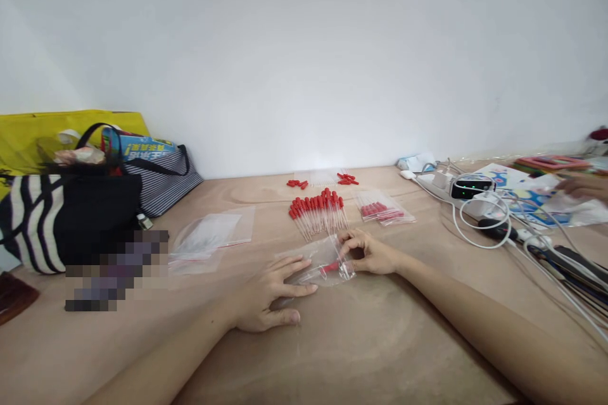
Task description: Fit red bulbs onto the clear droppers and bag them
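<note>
A clear plastic bag (308,250) lies flat on the table in front of me. My left hand (270,291) rests on its left side, fingers stretched out and apart. At the bag's right end, my right hand (368,254) is closed in a pinch on the edge. A dropper with a red bulb (329,267) shows at the bag, close to the right fingertips; whether it is fully inside I cannot tell. Just beyond, several glass droppers (319,212) with red bulbs lie fanned out side by side. To their right sits a filled bag of red-bulbed droppers (382,210).
Flat plastic bags (213,234) are stacked to the left. Loose red bulbs (297,184) lie near the wall, with more red bulbs (348,178) to the right. Bags including a striped pouch (161,180) stand far left. White cables (456,215) and another person's hand (584,186) are right.
</note>
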